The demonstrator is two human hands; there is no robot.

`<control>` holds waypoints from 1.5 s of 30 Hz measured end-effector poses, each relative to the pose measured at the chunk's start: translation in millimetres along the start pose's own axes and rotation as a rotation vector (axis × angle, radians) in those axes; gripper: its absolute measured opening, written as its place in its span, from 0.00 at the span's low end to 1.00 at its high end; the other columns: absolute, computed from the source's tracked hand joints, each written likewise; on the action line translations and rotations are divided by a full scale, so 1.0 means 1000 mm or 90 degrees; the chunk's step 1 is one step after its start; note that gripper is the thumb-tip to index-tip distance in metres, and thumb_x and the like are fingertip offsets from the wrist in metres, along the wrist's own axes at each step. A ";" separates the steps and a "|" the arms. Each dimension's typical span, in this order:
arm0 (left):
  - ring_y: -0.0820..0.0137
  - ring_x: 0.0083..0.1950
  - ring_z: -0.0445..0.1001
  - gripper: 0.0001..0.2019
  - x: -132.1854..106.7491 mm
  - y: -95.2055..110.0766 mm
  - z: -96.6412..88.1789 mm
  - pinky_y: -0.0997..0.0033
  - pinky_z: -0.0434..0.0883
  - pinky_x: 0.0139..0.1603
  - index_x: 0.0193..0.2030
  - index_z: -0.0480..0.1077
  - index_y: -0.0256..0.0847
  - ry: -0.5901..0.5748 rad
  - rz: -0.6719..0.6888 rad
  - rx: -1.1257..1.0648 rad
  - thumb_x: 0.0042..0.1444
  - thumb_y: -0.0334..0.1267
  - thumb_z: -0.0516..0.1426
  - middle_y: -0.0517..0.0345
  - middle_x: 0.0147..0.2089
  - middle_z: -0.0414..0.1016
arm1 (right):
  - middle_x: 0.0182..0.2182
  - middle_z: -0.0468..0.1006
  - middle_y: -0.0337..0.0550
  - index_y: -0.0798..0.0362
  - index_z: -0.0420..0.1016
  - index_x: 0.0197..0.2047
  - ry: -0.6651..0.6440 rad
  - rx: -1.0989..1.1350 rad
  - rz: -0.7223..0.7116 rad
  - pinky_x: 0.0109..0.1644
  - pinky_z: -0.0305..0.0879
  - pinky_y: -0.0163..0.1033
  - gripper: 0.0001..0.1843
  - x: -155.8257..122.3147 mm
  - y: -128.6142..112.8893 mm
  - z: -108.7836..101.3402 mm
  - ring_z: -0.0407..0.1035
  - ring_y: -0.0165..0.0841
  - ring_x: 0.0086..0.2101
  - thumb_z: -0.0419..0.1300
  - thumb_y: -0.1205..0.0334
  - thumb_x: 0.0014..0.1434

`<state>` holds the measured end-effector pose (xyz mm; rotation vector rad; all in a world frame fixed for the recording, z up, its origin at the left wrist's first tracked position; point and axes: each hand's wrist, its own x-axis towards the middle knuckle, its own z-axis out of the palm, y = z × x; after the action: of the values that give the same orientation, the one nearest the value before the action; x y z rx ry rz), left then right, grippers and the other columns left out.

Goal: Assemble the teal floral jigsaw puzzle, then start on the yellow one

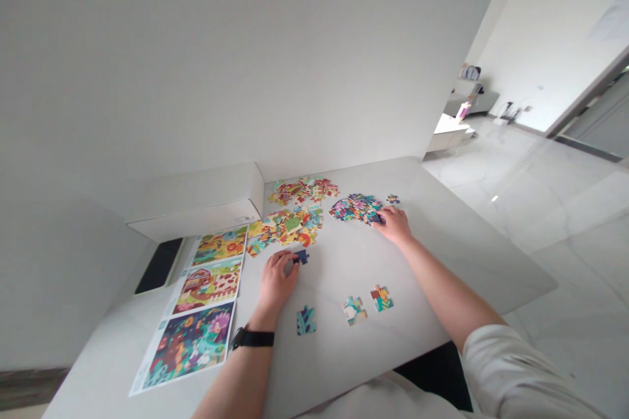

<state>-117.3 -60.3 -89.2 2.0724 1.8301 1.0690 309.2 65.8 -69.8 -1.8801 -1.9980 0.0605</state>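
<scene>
My left hand (279,280), with a dark watch on its wrist, grips the edge of a dark blue puzzle piece (302,257) on the table. At the right side of a purple and teal pile of puzzle pieces (354,207), my right hand (394,225) has its fingertips closed on a dark piece (377,217). Nearer to me lie three loose pieces: a teal one with dark leaf shapes (306,321), a white and teal one (354,309), and a brown, yellow and teal one (382,298). Another small piece (392,199) lies just beyond my right hand.
Two more piles, a yellow-green one (287,228) and a red-yellow one (309,190), lie toward the wall. Three printed pictures (194,344) overlap at the left, beside a dark-screened phone (160,266). A long white box (206,200) stands against the wall.
</scene>
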 end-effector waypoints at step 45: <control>0.51 0.60 0.81 0.13 0.002 0.002 -0.003 0.44 0.77 0.68 0.47 0.85 0.46 -0.007 -0.007 -0.011 0.63 0.43 0.60 0.45 0.56 0.84 | 0.55 0.84 0.51 0.47 0.86 0.57 0.013 -0.005 -0.055 0.70 0.62 0.55 0.16 -0.016 0.015 -0.011 0.74 0.48 0.55 0.61 0.57 0.71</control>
<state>-117.5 -60.3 -85.4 2.0523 1.8191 1.0638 326.9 48.8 -68.5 -1.7902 -2.0650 0.0086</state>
